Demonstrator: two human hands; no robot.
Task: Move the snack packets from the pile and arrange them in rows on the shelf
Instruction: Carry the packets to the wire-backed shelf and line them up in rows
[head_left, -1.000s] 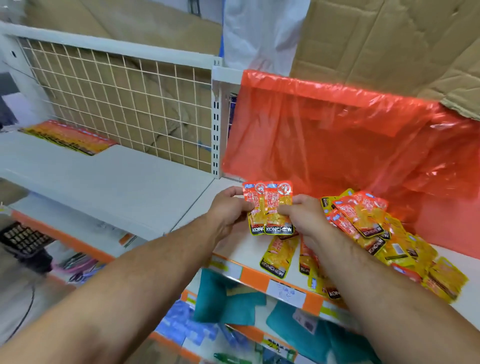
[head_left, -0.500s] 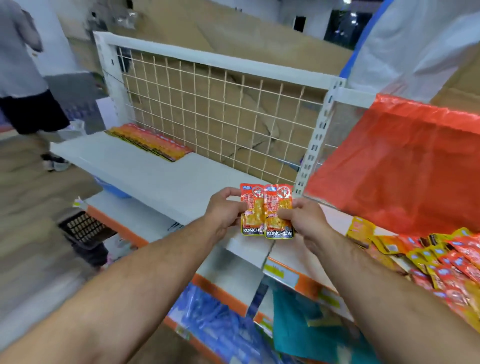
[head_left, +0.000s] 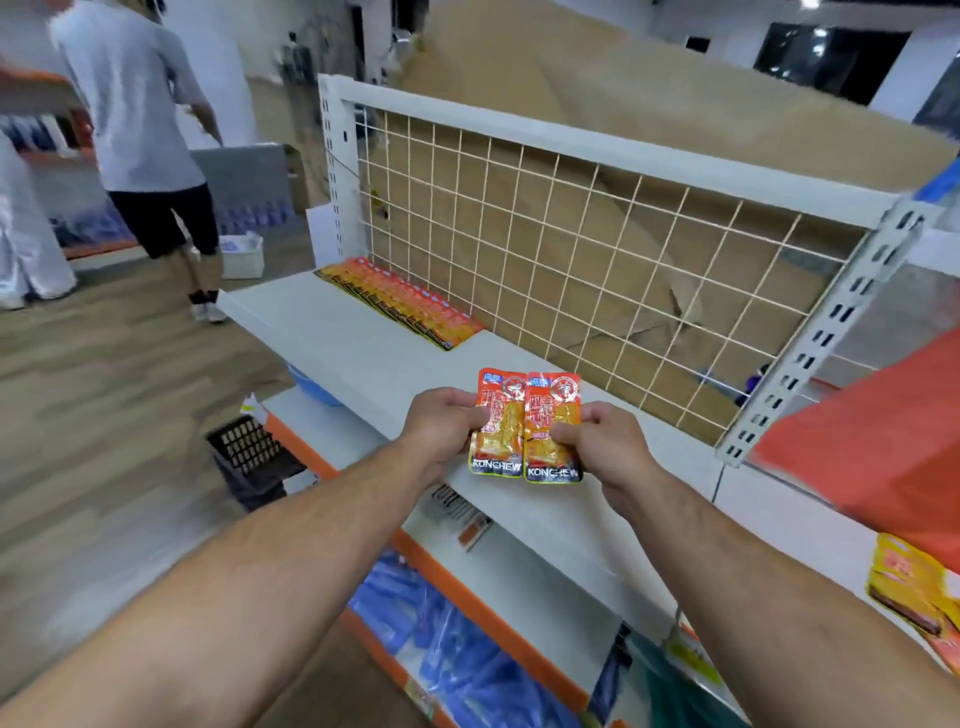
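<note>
**One row down, many more to go**

My left hand (head_left: 444, 423) and my right hand (head_left: 605, 447) each pinch one side of the KONCHEW snack packets (head_left: 540, 400). I hold them side by side, just above the front of the white shelf (head_left: 332, 343). Two packets show. I cannot tell if more hide behind them.

At ten o'clock from my hands, one row of packets (head_left: 400, 306) lies at the back of the shelf, by the wire grid (head_left: 571, 234). It covers only a small part of the shelf.

At four o'clock, at the edge of my view, a bit of the pile (head_left: 914, 587) peeks out below a red plastic bag (head_left: 872, 447).

I think the job is only just begun. These packets go down next, and more wait in the pile.
</note>
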